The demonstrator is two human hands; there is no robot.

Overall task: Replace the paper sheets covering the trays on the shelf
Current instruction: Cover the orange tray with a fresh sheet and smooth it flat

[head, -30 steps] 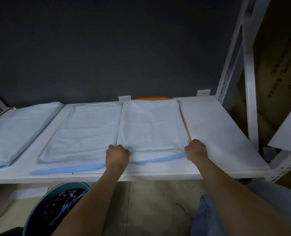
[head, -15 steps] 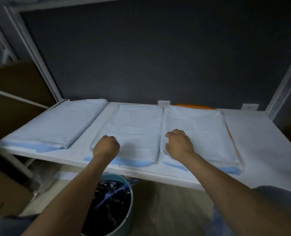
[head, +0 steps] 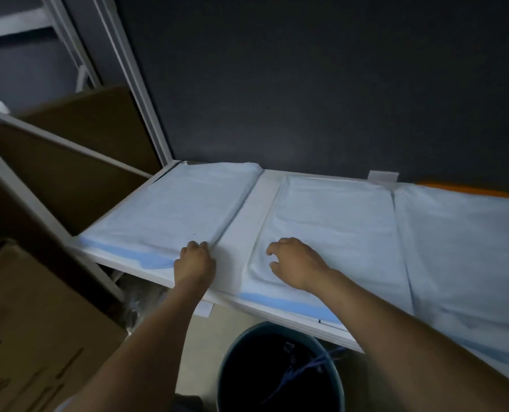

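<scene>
Three trays lie side by side on the white shelf (head: 241, 221), each covered by a pale sheet with a blue front edge. My left hand (head: 194, 261) rests curled at the front right corner of the left sheet (head: 182, 212); whether it grips the paper I cannot tell. My right hand (head: 295, 264) lies on the front left part of the middle sheet (head: 333, 221), fingers loosely bent and apart, holding nothing. The right sheet (head: 467, 248) covers a tray whose orange rim (head: 470, 190) shows at the back.
A dark round bin (head: 280, 373) with blue scraps stands on the floor under the shelf's front edge. Cardboard boxes (head: 24, 322) fill the left side. White shelf uprights (head: 128, 84) rise at the left, and a dark wall panel closes the back.
Both hands have shifted left along the shelf: the left from the middle tray to the left tray's corner, the right from the right tray to the middle one. The view has swung left.
</scene>
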